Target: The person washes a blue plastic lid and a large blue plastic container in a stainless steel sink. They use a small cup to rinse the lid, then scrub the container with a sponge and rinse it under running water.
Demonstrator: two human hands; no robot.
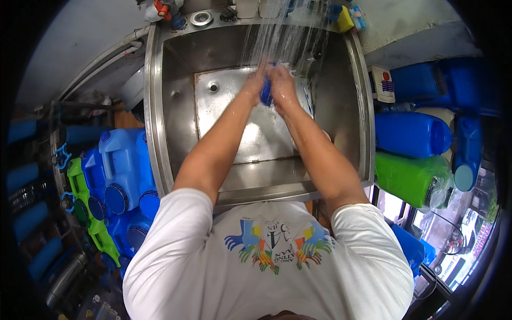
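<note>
Both my arms reach forward over a stainless steel sink (pixel 154 122). Between my left hand (pixel 255 86) and my right hand (pixel 284 88) is a small deep-blue object (pixel 266 92). The fingers of both hands close on it from either side, and they are wet and slightly blurred. From above only a narrow strip of the object shows, so I cannot tell its kind. Streams of water (pixel 285 32) fall from the far edge onto my hands. Part of a whitish round thing (pixel 325 137) shows beside my right forearm in the basin.
A drain hole (pixel 214 88) sits at the basin's far left. On the far ledge are a round metal strainer (pixel 201 19) and a yellow sponge (pixel 345 19). Several blue and green jugs (pixel 120 160) crowd the left; blue containers (pixel 410 132) and a green one (pixel 402 176) stand right.
</note>
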